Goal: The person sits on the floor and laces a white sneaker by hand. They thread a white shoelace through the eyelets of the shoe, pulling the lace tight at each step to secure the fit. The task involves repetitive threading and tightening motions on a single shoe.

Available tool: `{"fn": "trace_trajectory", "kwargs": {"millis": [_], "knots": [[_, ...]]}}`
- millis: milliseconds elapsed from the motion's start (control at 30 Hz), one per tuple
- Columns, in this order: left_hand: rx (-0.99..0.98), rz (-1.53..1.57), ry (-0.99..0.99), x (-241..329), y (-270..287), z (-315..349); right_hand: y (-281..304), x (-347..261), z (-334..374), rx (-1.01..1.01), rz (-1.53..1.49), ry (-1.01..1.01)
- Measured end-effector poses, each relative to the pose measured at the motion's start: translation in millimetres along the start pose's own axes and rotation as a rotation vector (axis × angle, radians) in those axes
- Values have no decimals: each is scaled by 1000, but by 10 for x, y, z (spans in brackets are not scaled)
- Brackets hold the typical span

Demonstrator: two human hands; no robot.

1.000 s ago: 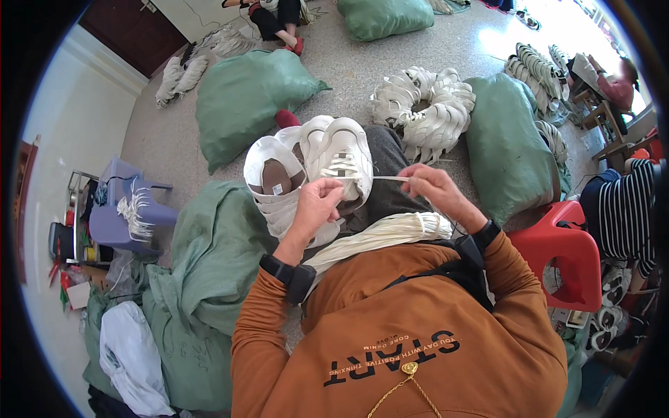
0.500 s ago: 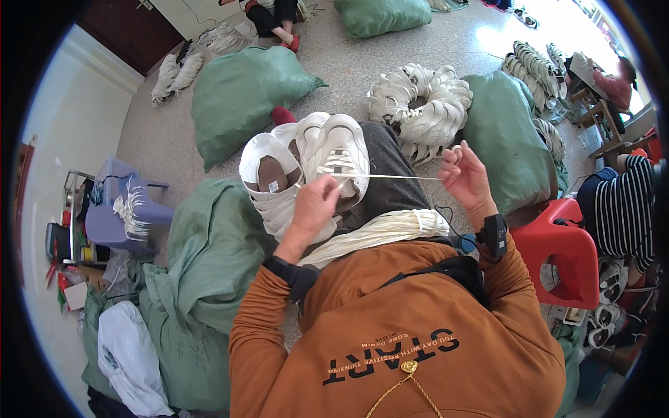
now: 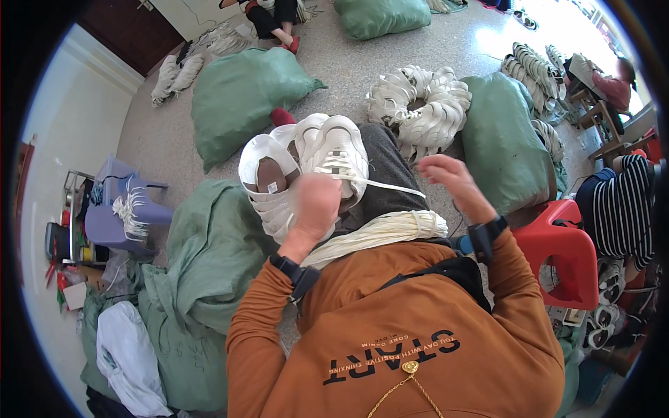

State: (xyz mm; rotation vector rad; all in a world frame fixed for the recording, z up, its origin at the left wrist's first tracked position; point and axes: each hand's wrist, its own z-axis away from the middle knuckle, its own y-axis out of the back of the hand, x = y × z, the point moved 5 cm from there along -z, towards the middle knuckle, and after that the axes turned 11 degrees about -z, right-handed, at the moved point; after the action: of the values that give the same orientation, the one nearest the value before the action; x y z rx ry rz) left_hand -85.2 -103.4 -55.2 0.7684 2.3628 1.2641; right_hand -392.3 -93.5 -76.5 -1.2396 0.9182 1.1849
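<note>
A white sneaker upper (image 3: 340,143) rests across my lap, its toe pointing away from me and its eyelets partly threaded. From the lacing a flat white shoelace (image 3: 390,187) runs to the right, its end loose in the air. My left hand (image 3: 317,203) is blurred over the opening of the upper, beside the lace; its fingers are hidden. To the right, my right hand (image 3: 453,182) has its fingers stretched out, apart from the lace end. More nested white uppers (image 3: 268,202) sit left of this one. A bundle of cream laces (image 3: 380,233) lies across my lap.
Green sacks (image 3: 247,97) stand ahead and to both sides. A ring of white uppers (image 3: 418,104) lies on the floor ahead. A red plastic stool (image 3: 568,244) is at right, a purple chair (image 3: 122,212) at left. Other people sit farther off and at right.
The lace, taut between my hands before, now hangs slack in a curve. My right hand has let it go and shifted slightly left; my left hand has turned over beside the upper.
</note>
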Motion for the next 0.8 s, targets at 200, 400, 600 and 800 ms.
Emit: {"fn": "trace_trajectory", "kwargs": {"millis": [200, 400, 600, 800], "knots": [[39, -6, 99, 98, -122, -200, -968, 281, -480, -171, 837, 545], [54, 20, 128, 24, -130, -146, -1141, 377, -485, -338, 161, 8], [40, 5, 83, 9, -129, -110, -790, -133, -168, -266, -313, -5], [4, -36, -13, 72, -153, -199, -648, -655, -2, -409, -661, 181]]}}
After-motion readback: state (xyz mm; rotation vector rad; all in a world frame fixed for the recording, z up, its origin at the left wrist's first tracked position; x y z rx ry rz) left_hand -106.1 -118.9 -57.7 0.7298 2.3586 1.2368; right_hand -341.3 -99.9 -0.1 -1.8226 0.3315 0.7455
